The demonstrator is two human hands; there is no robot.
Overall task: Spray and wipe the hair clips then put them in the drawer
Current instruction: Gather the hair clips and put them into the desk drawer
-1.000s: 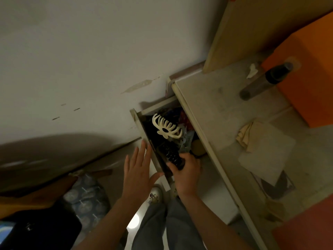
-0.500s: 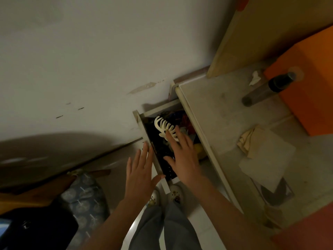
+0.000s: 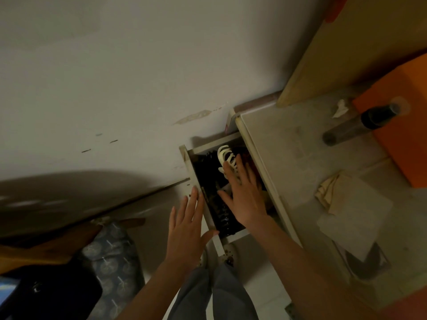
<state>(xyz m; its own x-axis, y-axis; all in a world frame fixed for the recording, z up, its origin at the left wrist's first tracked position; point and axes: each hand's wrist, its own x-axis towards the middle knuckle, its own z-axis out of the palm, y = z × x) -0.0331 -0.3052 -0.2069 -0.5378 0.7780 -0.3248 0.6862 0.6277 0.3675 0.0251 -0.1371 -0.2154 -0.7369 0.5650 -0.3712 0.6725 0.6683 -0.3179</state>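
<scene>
Right hand (image 3: 243,195) flat, fingers straight, inside open drawer (image 3: 209,214); cream hair clip (image 3: 225,155) under its fingertips. Left hand (image 3: 186,224) released, flat on drawer front.

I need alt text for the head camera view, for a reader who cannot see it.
A person's right hand lies flat, fingers straight, over hair clips in an open drawer, partly covering a cream claw clip. The left hand rests open against the drawer's side. On the desk beside it lie a spray bottle and a cloth.
</scene>
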